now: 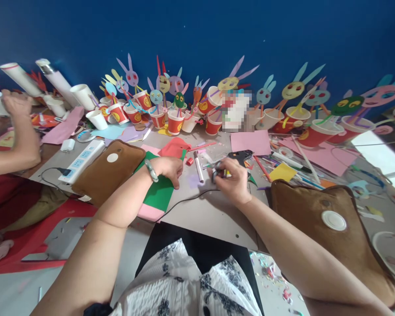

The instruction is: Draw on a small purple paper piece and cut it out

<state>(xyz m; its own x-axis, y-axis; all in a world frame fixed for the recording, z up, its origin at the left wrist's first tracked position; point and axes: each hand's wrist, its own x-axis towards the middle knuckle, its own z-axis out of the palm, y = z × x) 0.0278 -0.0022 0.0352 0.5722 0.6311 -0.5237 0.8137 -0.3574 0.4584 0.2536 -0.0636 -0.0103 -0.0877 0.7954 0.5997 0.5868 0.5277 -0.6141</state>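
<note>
My left hand (168, 170), with a bangle on its wrist, rests on a sheet of green paper (158, 195), fingers curled at the paper's right edge. Pink paper (151, 212) shows under the green sheet. My right hand (233, 180) is closed around a small dark object (216, 174), too blurred to name. Between my hands lie an uncapped marker (198, 167) and its red cap (190, 161). Just behind my right hand is a black tool resembling a glue gun (244, 155). Red paper (174, 148) lies beyond my left hand.
Paper cups with rabbit-faced figures (176, 121) line the blue wall. Brown cushioned pouches (108, 169) lie on both sides, with a power strip (82, 161) at left. A black cord (181, 202) crosses the table (217, 219). Another person's arm (23, 131) is at far left.
</note>
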